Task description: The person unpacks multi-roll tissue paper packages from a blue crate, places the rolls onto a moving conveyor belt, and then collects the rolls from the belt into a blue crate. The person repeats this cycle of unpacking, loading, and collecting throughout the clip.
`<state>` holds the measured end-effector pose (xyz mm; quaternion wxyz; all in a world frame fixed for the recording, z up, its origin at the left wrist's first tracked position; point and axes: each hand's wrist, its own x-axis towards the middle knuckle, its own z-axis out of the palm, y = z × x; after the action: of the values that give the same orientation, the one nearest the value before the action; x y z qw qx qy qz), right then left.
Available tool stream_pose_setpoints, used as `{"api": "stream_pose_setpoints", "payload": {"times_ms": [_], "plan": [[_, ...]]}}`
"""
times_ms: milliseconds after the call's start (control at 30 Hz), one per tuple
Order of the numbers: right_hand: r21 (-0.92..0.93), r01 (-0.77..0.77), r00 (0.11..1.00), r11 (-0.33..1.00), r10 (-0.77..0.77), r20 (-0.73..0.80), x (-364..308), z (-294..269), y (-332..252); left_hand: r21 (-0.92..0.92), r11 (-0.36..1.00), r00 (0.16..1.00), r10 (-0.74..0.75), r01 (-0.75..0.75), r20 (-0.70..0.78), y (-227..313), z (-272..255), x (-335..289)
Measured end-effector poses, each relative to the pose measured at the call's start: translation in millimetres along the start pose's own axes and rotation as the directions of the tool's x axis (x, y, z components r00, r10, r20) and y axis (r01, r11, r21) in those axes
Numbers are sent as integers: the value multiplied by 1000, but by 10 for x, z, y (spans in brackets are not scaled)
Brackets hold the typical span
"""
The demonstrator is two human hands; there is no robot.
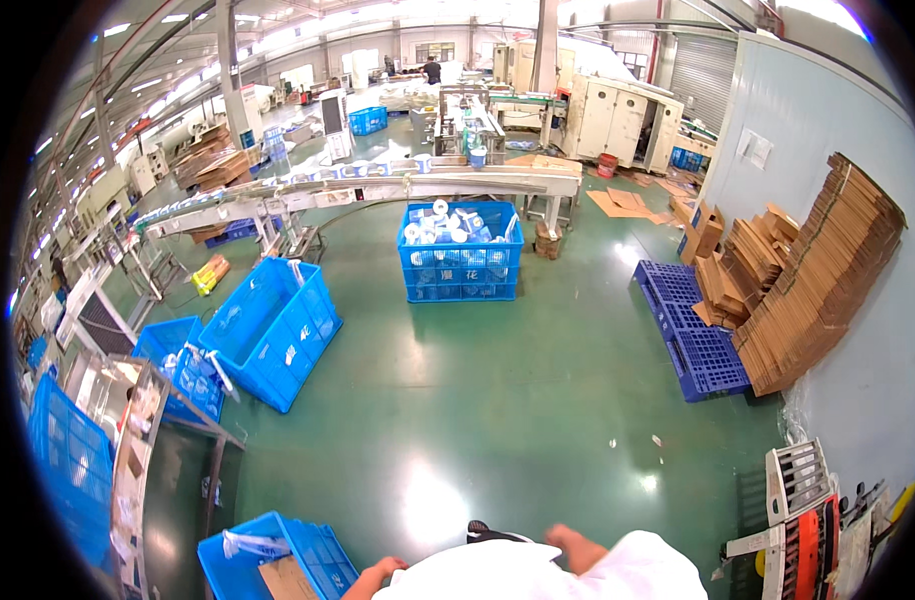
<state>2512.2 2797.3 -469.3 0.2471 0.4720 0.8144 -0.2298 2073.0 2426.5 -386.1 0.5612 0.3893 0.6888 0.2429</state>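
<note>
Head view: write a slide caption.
Left hand and right hand below; beyond, a blue crate of packages before a conveyor.

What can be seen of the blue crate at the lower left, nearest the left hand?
The blue crate looks like plastic, open-topped, with a ribbed outer wall. It sits at an angle, cut off by the picture's lower edge, close to the person's left hand; whether they touch is unclear. A white strip stretches across near its far end, and a brown cardboard piece is inside.
</note>
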Motion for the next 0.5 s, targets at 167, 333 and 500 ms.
{"api": "stream_pose_setpoints", "payload": {"times_ms": [167, 333, 500], "plan": [[626, 438, 885, 645, -434, -172, 1525, -2196, -3831, -227, 893, 818, -449, 390, -360, -225, -779, -725], [729, 579, 729, 366, -632, -262, 2186, -3730, -5481, -290, 850, 800, -517, 439, -306, -160, -1753, 151], [273, 695, 715, 666, -681, -158, 3031, -3528, -5539, -279, 847, 801, -523, 452, -292, -302, -3003, 672]]}}
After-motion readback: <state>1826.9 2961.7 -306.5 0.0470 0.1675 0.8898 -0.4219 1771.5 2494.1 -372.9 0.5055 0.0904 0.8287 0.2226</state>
